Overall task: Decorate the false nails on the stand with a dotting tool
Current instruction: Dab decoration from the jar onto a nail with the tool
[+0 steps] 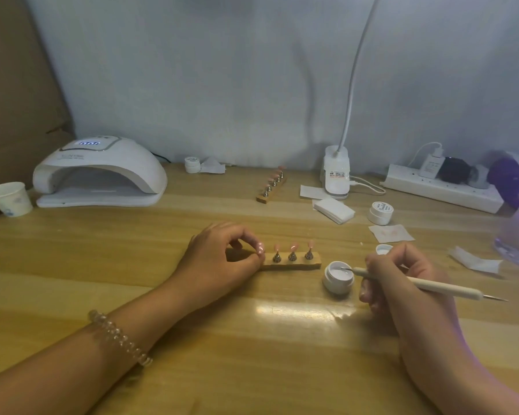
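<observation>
A wooden nail stand (300, 266) lies mid-table with three pink false nails (293, 247) showing on small metal holders. My left hand (222, 259) pinches the stand's left end and covers that part. My right hand (402, 283) grips a white dotting tool (438, 285) like a pen. Its metal tip dips into an open white jar of white gel (339, 275) just right of the stand. The jar's lid (384, 249) lies behind my right hand.
A white nail lamp (99, 172) and a paper cup (9, 199) stand at the back left. A second nail stand (271, 187), a desk lamp base (336, 175), wipes (333, 209), a closed jar (381, 212) and a power strip (441, 188) sit behind.
</observation>
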Demonstrator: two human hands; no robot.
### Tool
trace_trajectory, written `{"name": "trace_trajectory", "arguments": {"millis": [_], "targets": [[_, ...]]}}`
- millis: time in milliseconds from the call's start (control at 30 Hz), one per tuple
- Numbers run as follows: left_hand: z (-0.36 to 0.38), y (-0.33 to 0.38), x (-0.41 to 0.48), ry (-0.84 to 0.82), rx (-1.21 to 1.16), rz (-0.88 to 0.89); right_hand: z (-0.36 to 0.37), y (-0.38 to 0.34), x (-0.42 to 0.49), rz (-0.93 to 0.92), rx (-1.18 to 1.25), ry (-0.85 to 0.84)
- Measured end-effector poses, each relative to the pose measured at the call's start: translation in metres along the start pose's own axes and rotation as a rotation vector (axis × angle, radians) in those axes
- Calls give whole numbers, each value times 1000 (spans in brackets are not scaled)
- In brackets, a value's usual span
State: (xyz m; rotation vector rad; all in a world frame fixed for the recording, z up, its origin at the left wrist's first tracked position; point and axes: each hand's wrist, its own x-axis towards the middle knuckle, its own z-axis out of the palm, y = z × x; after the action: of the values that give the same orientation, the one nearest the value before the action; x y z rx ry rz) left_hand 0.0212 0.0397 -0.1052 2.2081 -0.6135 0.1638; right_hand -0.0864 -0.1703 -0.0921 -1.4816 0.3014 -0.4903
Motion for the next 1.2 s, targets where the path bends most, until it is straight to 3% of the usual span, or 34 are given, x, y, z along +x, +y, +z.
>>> {"name": "trace_trajectory", "arguments": {"millis": [200,433,833,1067,1133,1200], "targets": [[-1,5,0,-87,24,-15,0,2,1,3,-13,-9],[1,6,0,-12,128,-34,-2,5,3,3,-7,11],[4,5,-2,51,285,147,2,7,7,-27,-62,-25],[5,21,-11,204,416,388,-1,8,9,-139,-70,10],[10,31,-18,166,358,473,-4,9,13,-175,-114,44],[18,36,-26,25,231,447,-8,11,16,-172,-152,52]]}}
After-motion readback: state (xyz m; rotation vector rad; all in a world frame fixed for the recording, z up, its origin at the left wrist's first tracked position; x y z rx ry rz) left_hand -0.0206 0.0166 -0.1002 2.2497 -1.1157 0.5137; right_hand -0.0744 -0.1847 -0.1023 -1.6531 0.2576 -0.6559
